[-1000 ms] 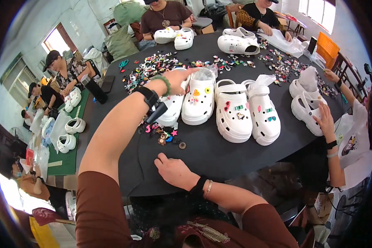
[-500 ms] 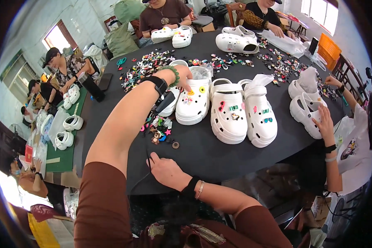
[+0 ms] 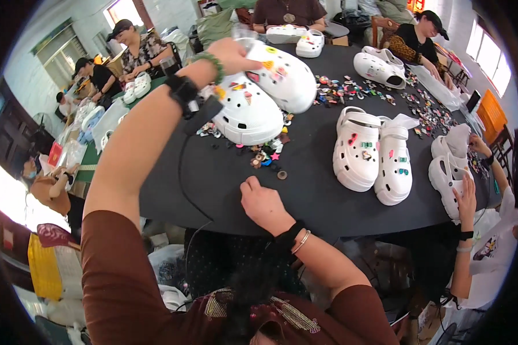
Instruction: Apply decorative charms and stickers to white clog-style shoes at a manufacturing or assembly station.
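Note:
My left hand [image 3: 229,58] grips a pair of white clogs at their heel end, fingers partly hidden behind them. The nearer clog [image 3: 248,118] and the farther clog [image 3: 290,77] tilt with toes toward me, above loose charms; colourful charms dot their uppers. My right hand [image 3: 266,208] rests loosely curled on the dark table [image 3: 213,198], with nothing visible in it. Just ahead of it lie small charms [image 3: 263,158] and a round brown piece [image 3: 282,175]. To the right stands another white pair, a left clog [image 3: 357,158] and a right clog [image 3: 393,167], with charms on top.
A heap of charms [image 3: 351,89] spreads behind the clogs, another [image 3: 434,115] farther right. A neighbour's hands [image 3: 467,201] handle white clogs [image 3: 446,175] at the right. Co-workers sit across the table with more clogs [image 3: 380,69]. A black cable [image 3: 184,190] hangs from my left wrist.
My left hand has taken hold of the clog pair, lifted and tilted it, moving it left. My right hand's fingers have curled in more. The view has shifted, so the table sits differently.

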The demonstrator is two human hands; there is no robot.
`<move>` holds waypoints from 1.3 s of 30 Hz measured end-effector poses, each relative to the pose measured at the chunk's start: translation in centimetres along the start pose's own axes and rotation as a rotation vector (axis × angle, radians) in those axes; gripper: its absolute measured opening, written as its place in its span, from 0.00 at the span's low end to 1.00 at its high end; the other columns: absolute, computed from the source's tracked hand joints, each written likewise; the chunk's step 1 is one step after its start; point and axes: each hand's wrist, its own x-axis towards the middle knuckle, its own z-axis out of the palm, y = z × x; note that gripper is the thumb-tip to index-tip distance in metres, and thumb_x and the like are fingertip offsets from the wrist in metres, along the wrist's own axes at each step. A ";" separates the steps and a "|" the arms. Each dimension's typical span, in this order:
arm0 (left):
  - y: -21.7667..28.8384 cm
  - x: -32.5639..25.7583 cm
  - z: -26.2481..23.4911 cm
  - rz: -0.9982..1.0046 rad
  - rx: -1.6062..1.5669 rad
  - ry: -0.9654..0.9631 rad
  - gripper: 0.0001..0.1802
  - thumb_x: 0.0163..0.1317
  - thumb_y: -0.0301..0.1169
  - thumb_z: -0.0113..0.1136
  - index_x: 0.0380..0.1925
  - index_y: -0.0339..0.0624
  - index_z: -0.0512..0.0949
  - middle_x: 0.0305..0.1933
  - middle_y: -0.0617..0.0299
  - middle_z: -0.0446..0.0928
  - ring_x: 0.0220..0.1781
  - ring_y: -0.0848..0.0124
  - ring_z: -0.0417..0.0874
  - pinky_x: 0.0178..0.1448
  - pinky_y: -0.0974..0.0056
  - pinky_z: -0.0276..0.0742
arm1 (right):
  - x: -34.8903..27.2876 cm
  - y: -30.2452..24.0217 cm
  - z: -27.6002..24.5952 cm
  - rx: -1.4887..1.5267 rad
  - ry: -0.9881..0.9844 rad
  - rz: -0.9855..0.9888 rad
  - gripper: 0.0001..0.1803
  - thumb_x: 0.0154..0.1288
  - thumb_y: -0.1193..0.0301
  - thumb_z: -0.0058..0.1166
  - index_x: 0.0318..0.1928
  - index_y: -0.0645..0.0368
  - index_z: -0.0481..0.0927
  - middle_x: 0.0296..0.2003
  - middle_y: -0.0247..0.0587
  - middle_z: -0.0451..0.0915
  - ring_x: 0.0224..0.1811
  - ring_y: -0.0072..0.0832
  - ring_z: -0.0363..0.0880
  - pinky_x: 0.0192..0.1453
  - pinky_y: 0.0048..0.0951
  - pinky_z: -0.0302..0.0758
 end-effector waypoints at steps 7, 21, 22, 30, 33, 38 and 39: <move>-11.9 -12.5 0.9 -0.733 -1.201 0.023 0.13 0.58 0.31 0.68 0.36 0.31 0.79 0.32 0.57 0.83 0.25 0.69 0.84 0.30 0.64 0.82 | -0.2 0.0 0.1 0.009 0.024 0.022 0.07 0.60 0.72 0.53 0.37 0.61 0.72 0.40 0.44 0.73 0.28 0.41 0.80 0.31 0.38 0.79; -15.5 -29.0 10.5 -0.859 -1.914 0.212 0.15 0.67 0.23 0.46 0.52 0.29 0.68 0.51 0.47 0.77 0.52 0.59 0.80 0.57 0.54 0.78 | -0.1 -1.0 0.3 -0.069 0.026 -0.010 0.07 0.63 0.71 0.51 0.37 0.61 0.72 0.39 0.45 0.72 0.28 0.42 0.81 0.30 0.39 0.79; -15.2 -29.3 11.2 -0.797 -1.988 0.216 0.14 0.67 0.24 0.48 0.51 0.30 0.70 0.52 0.49 0.77 0.54 0.60 0.79 0.58 0.56 0.78 | -0.1 -0.9 0.3 -0.066 0.040 -0.002 0.07 0.63 0.71 0.51 0.37 0.60 0.72 0.39 0.45 0.72 0.29 0.43 0.80 0.31 0.39 0.79; -10.2 -30.7 10.4 -0.693 -1.937 0.381 0.27 0.65 0.20 0.50 0.60 0.35 0.52 0.53 0.40 0.72 0.56 0.53 0.77 0.61 0.53 0.75 | -0.2 -1.0 0.0 -0.086 0.049 0.026 0.06 0.62 0.72 0.53 0.37 0.60 0.72 0.40 0.41 0.74 0.29 0.43 0.80 0.31 0.39 0.79; -7.7 -31.6 9.3 -0.752 -1.855 0.528 0.26 0.65 0.20 0.50 0.60 0.35 0.52 0.55 0.40 0.70 0.55 0.53 0.78 0.61 0.53 0.75 | 0.0 -1.1 0.1 -0.087 0.055 0.019 0.06 0.63 0.72 0.52 0.37 0.60 0.72 0.40 0.41 0.75 0.29 0.43 0.80 0.30 0.38 0.79; -8.4 -33.1 9.7 -0.741 -1.844 0.255 0.20 0.66 0.26 0.54 0.54 0.28 0.63 0.54 0.47 0.74 0.55 0.63 0.79 0.60 0.61 0.76 | 0.0 -1.2 0.5 -0.065 0.087 0.022 0.05 0.63 0.73 0.53 0.36 0.58 0.72 0.41 0.39 0.77 0.27 0.44 0.80 0.30 0.40 0.78; -8.6 -32.9 9.7 -0.745 -1.845 0.256 0.20 0.66 0.26 0.54 0.54 0.28 0.63 0.54 0.47 0.74 0.55 0.63 0.79 0.60 0.61 0.76 | 0.0 -1.2 0.6 -0.063 0.083 0.020 0.04 0.62 0.73 0.53 0.36 0.58 0.73 0.41 0.39 0.77 0.27 0.44 0.80 0.30 0.40 0.78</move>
